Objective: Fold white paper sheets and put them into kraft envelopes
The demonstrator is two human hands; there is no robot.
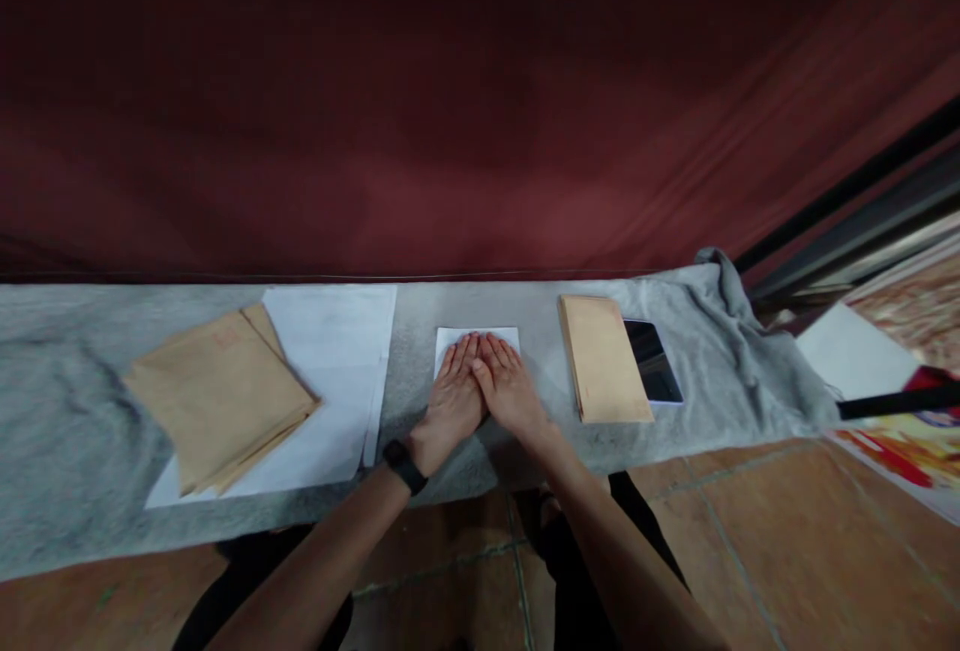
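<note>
My left hand lies flat on a small white folded paper at the middle of the cloth-covered surface. Its fingers are stretched out and point away from me. Beside it, my right hand also presses flat on the paper, its thumb resting across the left hand. Both hands hide most of the paper, so only its far edge and corners show. To the right sits a stack of brown envelopes. On the left, more brown envelopes lie fanned over large white sheets.
A dark-screened phone or tablet is partly under the right envelope stack. The grey cloth is bunched at its right end. A dark red curtain hangs behind. Tiled floor lies below, with a colourful printed sheet at right.
</note>
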